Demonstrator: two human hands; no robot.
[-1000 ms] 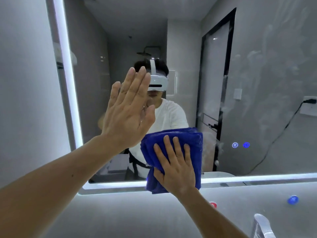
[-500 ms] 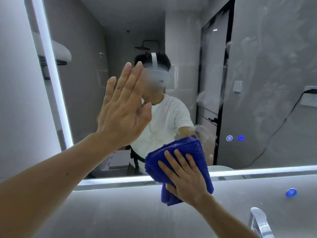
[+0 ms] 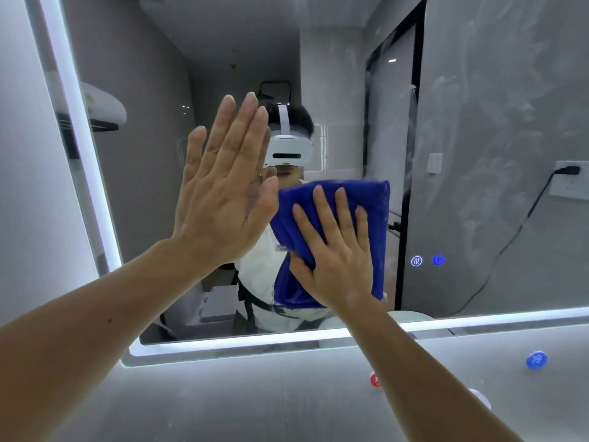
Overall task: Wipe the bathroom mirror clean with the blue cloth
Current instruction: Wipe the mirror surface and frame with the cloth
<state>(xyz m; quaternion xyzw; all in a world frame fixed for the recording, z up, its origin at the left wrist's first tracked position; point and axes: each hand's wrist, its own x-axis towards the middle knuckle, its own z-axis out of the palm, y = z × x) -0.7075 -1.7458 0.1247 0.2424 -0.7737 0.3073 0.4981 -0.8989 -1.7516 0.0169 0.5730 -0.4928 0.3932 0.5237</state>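
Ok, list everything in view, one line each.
bathroom mirror: 1, lit white edge, on the wall ahead
blue cloth: 1, blue, on the mirror's lower middle
touch buttons: 2, one white, one blue, on the glass right of the cloth
round markers: 2, one red, one blue, on the wall below the mirror
wall socket: 1, white with black plug, reflected at right
left hand: 1, flat, fingers straight, at the glass left of the cloth
right hand: 1, fingers spread, pressing the cloth
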